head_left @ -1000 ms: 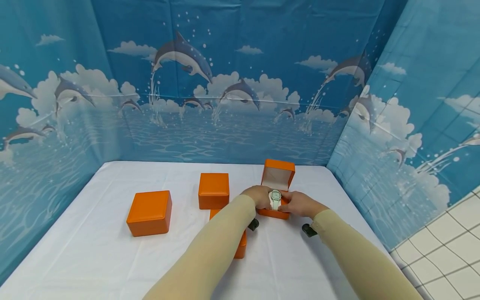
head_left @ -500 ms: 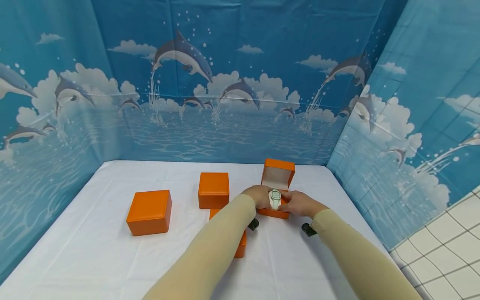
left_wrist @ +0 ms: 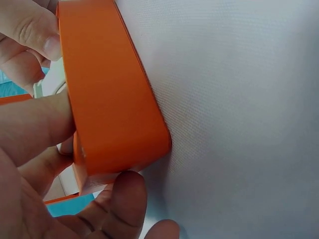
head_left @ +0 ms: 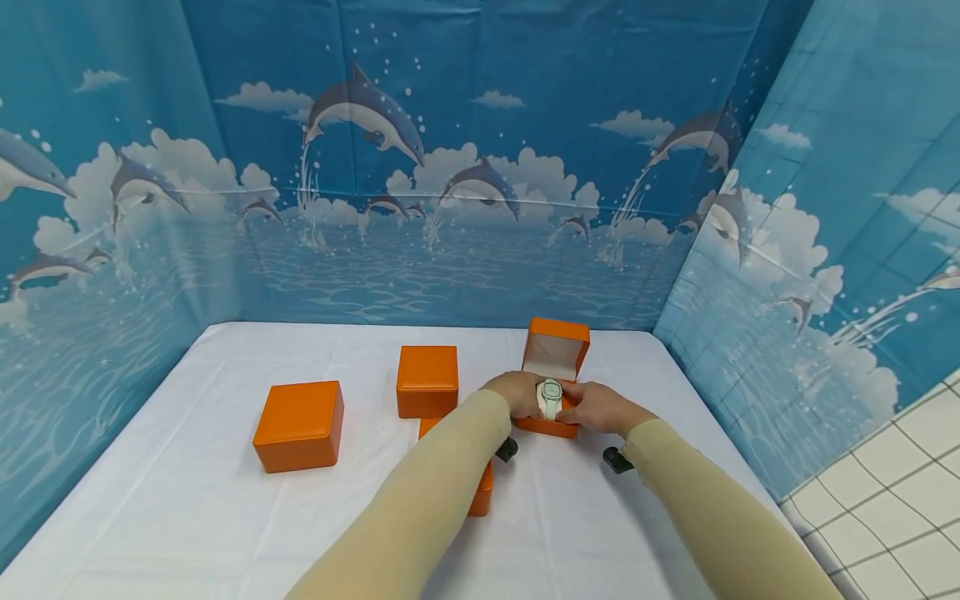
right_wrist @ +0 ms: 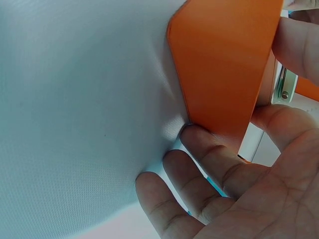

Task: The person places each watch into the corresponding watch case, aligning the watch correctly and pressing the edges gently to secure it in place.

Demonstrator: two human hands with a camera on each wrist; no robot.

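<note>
A pale green watch (head_left: 551, 402) with a digital-looking face sits in an orange box (head_left: 547, 428) at the right rear of the table, its lid (head_left: 557, 343) raised. From the left side, my left hand (head_left: 517, 392) holds the watch with thumb and index finger inside the box's rim. Its middle finger touches the outer wall (left_wrist: 107, 89) in the left wrist view. My right hand (head_left: 603, 407) holds the watch from the other side, its lower fingers spread along the outside of the box. Part of the strap (right_wrist: 285, 87) shows between thumb and index finger. A cushion beneath is mostly hidden.
One closed orange box (head_left: 300, 425) stands at the left and another (head_left: 427, 382) at the middle rear. A third orange box (head_left: 482, 492) is partly hidden under my left sleeve. White cloth (head_left: 187, 492) covers the table, with dolphin-printed curtains (head_left: 465, 275) around it.
</note>
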